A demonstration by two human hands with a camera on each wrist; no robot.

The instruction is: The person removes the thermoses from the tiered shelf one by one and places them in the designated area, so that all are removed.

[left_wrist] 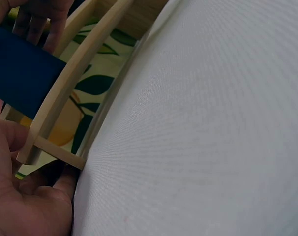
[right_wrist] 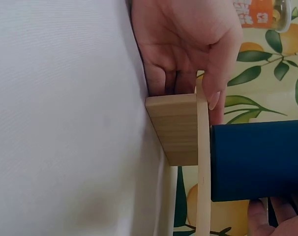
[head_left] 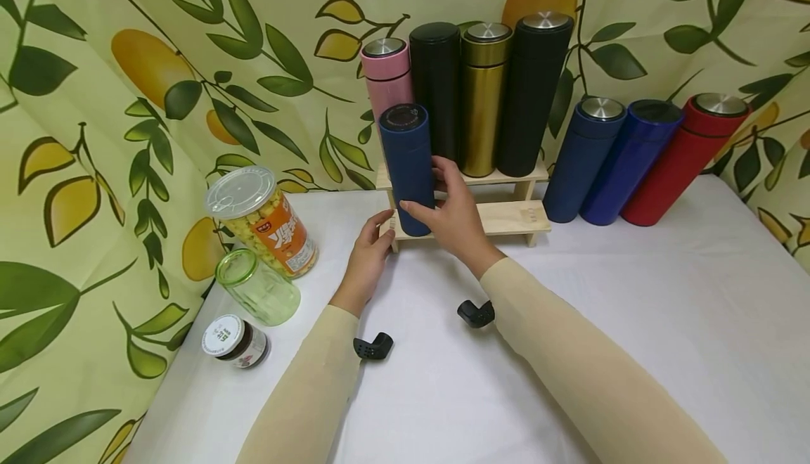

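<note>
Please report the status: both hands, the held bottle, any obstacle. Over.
Right hand holding blue bottle, upright on lower shelf. Left hand gripping that shelf's left end. Possible obstacle: pink bottle close behind.

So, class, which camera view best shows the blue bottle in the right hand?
The head view: it shows the blue bottle from lid to base. Both wrist views show only its lower part.

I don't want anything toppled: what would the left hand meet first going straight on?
The wooden stand, whose left end the left hand touches; past that, probably the navy bottle held by the right hand, though depth is unclear.
</note>
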